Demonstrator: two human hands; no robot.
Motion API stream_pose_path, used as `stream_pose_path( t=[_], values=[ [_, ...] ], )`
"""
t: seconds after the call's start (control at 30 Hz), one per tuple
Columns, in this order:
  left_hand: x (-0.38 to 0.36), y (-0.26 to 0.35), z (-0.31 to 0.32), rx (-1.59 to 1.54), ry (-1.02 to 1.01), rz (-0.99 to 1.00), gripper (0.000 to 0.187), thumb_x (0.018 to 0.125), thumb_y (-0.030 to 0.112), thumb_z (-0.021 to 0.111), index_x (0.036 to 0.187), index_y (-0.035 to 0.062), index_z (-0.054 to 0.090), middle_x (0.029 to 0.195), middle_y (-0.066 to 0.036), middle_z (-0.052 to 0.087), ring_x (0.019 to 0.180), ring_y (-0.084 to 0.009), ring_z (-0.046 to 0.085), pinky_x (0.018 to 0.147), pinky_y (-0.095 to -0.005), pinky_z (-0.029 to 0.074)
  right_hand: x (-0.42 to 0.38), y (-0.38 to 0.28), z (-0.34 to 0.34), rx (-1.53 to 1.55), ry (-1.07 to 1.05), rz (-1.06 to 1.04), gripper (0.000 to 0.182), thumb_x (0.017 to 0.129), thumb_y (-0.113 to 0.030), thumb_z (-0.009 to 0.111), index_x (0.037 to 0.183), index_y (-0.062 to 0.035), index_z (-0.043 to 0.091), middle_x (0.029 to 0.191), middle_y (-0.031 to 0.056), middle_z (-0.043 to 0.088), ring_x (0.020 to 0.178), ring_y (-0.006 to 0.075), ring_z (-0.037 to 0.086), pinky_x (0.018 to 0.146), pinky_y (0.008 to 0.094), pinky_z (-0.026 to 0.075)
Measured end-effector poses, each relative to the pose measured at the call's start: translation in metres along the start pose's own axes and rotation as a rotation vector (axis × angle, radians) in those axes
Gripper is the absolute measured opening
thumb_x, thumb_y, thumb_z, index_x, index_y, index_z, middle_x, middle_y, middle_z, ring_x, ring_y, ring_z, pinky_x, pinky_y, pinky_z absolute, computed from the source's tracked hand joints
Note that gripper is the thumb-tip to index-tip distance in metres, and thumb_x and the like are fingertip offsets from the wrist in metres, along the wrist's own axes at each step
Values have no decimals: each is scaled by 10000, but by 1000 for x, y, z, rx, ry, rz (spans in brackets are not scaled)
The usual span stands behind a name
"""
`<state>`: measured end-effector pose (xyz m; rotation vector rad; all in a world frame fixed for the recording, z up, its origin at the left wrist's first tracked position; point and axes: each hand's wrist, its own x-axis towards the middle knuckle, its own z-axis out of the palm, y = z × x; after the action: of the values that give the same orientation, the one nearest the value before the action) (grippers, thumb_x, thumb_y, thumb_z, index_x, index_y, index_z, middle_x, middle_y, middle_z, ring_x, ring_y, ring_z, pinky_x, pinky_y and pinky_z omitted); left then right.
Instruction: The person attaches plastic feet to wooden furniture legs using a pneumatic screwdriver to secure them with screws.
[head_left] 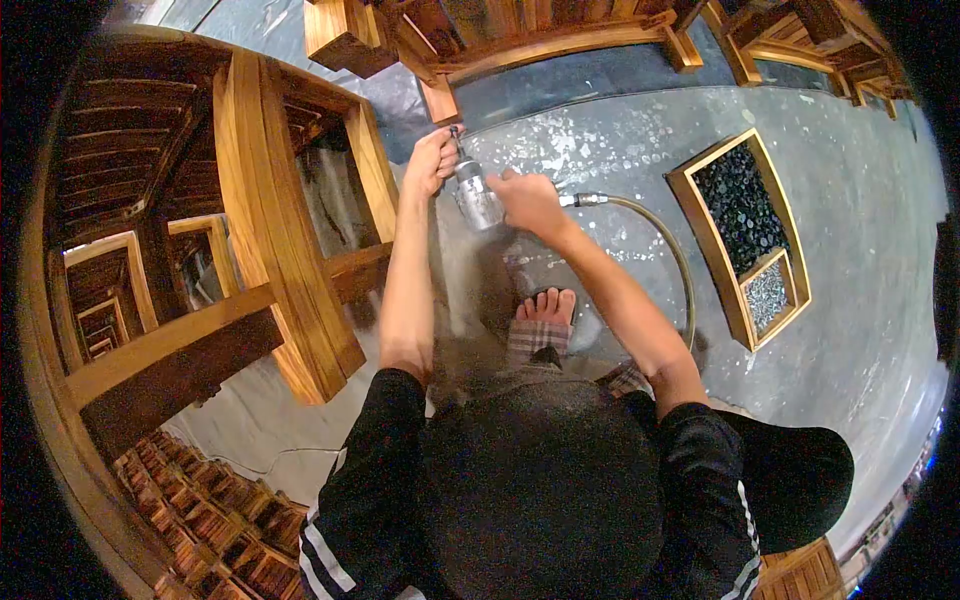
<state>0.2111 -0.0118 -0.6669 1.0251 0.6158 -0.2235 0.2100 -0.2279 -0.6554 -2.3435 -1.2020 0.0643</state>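
Observation:
My right hand [532, 203] is wrapped round the grip of a silver air screwdriver [477, 200], its nose pointing away from me. A hose [672, 235] runs from a metal coupling at the tool's handle and curves down to the right. My left hand [431, 163] is closed with fingertips pinched at the tool's tip; whatever small piece they hold is hidden. Just beyond the tip is the end of a wooden leg [437, 100], part of a piece of furniture lying on its side.
A wooden box [685, 195] on the grey floor [600, 135] holds black round pads [740, 205] and, in a smaller compartment, silver screws [767, 295]. A large wooden frame [265, 180] stands close on my left. Stacked wood pieces [210, 520] lie lower left. My bare foot [545, 307] is below the tool.

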Motion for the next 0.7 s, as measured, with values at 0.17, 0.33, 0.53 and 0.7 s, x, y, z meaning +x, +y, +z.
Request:
stream_pose_path(
  t=[0.17, 0.33, 0.53, 0.7],
  values=[
    [-1, 1, 2, -3, 15, 2, 264, 954, 162, 388, 1092, 5, 549, 526, 68, 305, 391, -35, 246, 321, -191, 191, -1, -1, 0, -29, -42, 21, 275, 641, -116, 626, 906, -107, 554, 710, 110, 570, 592, 309, 613, 496, 410, 468],
    [-7, 4, 3, 1, -14, 26, 258, 954, 160, 394, 1092, 9, 551, 527, 64, 316, 397, -34, 257, 321, -188, 196, -2, 0, 6, -15, -38, 17, 297, 645, -110, 627, 931, -107, 550, 744, 105, 569, 601, 316, 610, 502, 412, 468],
    [-8, 4, 5, -6, -12, 16, 257, 958, 163, 394, 1094, 4, 544, 533, 61, 319, 400, -37, 260, 328, -189, 203, -2, 0, 4, -23, -59, 27, 266, 668, -122, 616, 923, -110, 542, 744, 105, 573, 598, 321, 612, 506, 428, 477],
    [-7, 3, 2, 9, -23, 13, 249, 958, 164, 404, 1091, 3, 539, 538, 63, 320, 400, -36, 259, 330, -189, 205, -1, 3, 10, 3, -88, 50, 342, 636, -111, 633, 963, -122, 532, 786, 101, 558, 625, 330, 603, 537, 438, 473]
  ],
)
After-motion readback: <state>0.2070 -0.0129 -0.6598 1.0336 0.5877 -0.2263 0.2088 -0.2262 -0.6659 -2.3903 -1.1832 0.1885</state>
